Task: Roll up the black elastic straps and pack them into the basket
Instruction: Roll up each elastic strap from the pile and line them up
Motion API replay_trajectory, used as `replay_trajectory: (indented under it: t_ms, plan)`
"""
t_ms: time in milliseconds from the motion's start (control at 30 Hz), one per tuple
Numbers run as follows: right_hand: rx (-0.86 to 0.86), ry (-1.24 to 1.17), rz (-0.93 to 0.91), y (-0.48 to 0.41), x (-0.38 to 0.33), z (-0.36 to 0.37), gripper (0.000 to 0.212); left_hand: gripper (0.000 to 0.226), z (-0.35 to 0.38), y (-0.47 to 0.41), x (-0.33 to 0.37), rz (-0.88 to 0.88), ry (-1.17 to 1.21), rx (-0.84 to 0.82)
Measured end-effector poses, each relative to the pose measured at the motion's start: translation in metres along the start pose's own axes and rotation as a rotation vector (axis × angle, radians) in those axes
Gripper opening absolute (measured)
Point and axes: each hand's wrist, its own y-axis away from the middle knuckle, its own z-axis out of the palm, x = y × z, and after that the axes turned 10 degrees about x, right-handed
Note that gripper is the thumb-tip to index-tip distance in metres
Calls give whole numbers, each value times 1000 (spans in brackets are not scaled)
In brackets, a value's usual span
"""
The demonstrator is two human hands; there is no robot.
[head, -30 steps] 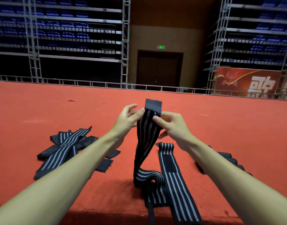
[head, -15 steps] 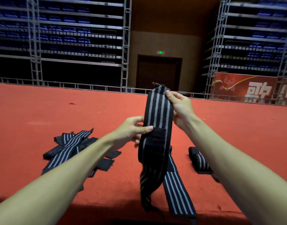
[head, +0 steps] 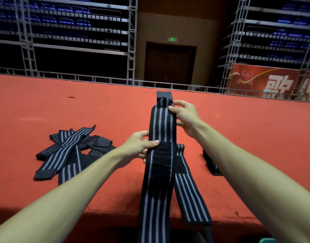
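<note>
Right hand (head: pixel 185 120), slightly lower now, pinches the strap (head: pixel 161 125) near its top; left hand (head: pixel 136 149) still pinches mid-strap.

An indoor arena: tiered blue seats (head: pixel 68 21) on metal scaffolding (head: pixel 131 39), a red carpeted stage (head: pixel 45 106), an exit door (head: pixel 170 65), a red banner (head: pixel 273 83).

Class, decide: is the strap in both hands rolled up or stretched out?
Stretched out. The strap runs flat from the right hand at its top, past the left hand, down out of frame.
</note>
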Motion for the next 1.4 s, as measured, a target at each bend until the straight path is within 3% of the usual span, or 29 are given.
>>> replay_trajectory:
  t_ms: [300,467,567,767,867,933,1000,1100,1167,1267,1400]
  plan:
    - [-50,394,-60,-70,109,20,20,23,-12,-60,-100,-133,-161,200]
    - [-15,619,-62,-112,179,35,20,39,-16,-84,-144,-4,-467,268]
    - [28,854,-167,-119,214,40,12,50,-15,-94,-161,66,-543,345]
    - [-88,1261,-386,-136,248,51,22,33,-18,-118,-173,90,-831,298]
    - [-10,1267,-483,-152,240,38,28,26,-12,-130,-166,153,-870,255]
    - [73,1265,-416,-165,231,20,28,24,0,-141,-158,168,-805,184]
    - [130,1218,-236,-176,229,-3,30,21,16,-151,-154,137,-680,143]
    - [149,1096,69,-184,240,-33,38,17,37,-160,-164,93,-554,216]
    - [144,1045,200,-185,249,-43,44,16,44,-161,-172,103,-576,284]
    - [153,895,348,-184,254,-45,55,14,48,-161,-174,127,-695,259]
    - [174,651,432,-182,250,-43,27,13,48,-161,-173,135,-739,251]
